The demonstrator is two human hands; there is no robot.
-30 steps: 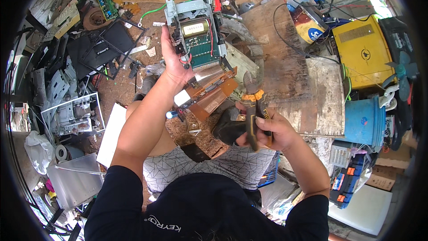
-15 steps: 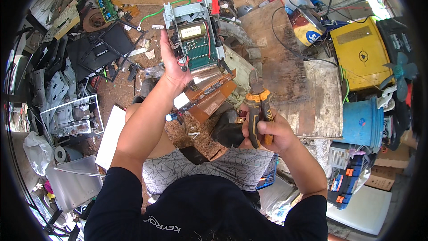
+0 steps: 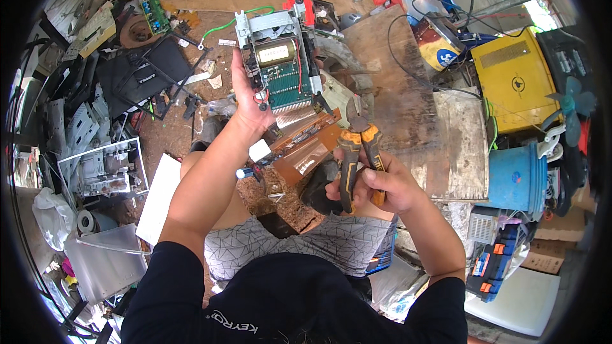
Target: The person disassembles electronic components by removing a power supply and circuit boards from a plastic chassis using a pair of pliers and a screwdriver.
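Observation:
My left hand (image 3: 250,99) grips the left side of a printer mechanism (image 3: 280,79), its thumb along the frame and its other fingers hidden behind. The mechanism has a grey metal frame, a brass-coloured motor (image 3: 275,53), a green circuit board (image 3: 289,86) and a green wire. From its lower end hangs an orange flexible circuit (image 3: 310,153). In my right hand (image 3: 387,181) are cutting pliers (image 3: 361,153) with yellow and black handles. Their jaws point up and sit just right of the flexible circuit, apart from it; the handles are spread.
Stained wooden boards (image 3: 408,102) lie to the right, beside a yellow metal case (image 3: 515,78) and a blue bucket (image 3: 515,178). Black plastic frames (image 3: 146,73) and scrap parts pile up at the left. A white-rimmed tray (image 3: 105,169) stands near my left arm.
The pliers have moved slightly left and up toward the flexible circuit, and their handles have spread wider. The printer mechanism has shifted a little downward in my left hand's grip.

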